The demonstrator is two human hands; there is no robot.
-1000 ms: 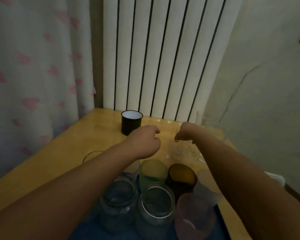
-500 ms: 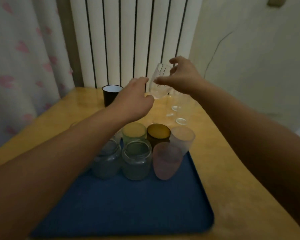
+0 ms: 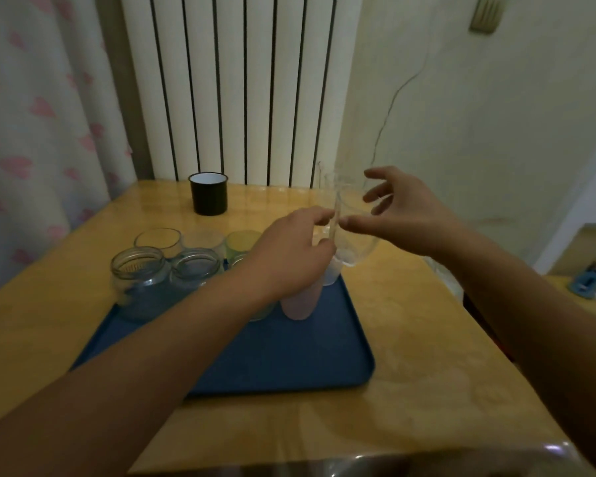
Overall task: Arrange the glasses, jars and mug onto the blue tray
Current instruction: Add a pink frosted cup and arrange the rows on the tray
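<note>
A clear glass [image 3: 350, 232] hangs tilted in the air above the far right corner of the blue tray [image 3: 289, 356]. My right hand [image 3: 399, 211] holds it from the right, thumb on its side, other fingers spread. My left hand [image 3: 289, 249] touches the glass's left side with thumb and fingertips. On the tray's far end stand two clear jars [image 3: 140, 280], a green glass [image 3: 241, 241], a pink glass [image 3: 300, 304] and other glasses, partly hidden by my left arm. A black mug [image 3: 209, 193] with a white inside stands on the table behind the tray.
The wooden table [image 3: 410, 339] ends at a white radiator [image 3: 234, 87] and a curtain [image 3: 38, 132] on the left. A wall lies to the right. Small objects sit on a lower surface at far right [image 3: 589, 280].
My right hand has lifted the clear glass off the table and brought it nearer, over the tray's corner. My left hand has come up to touch it. The camera tilted down.
</note>
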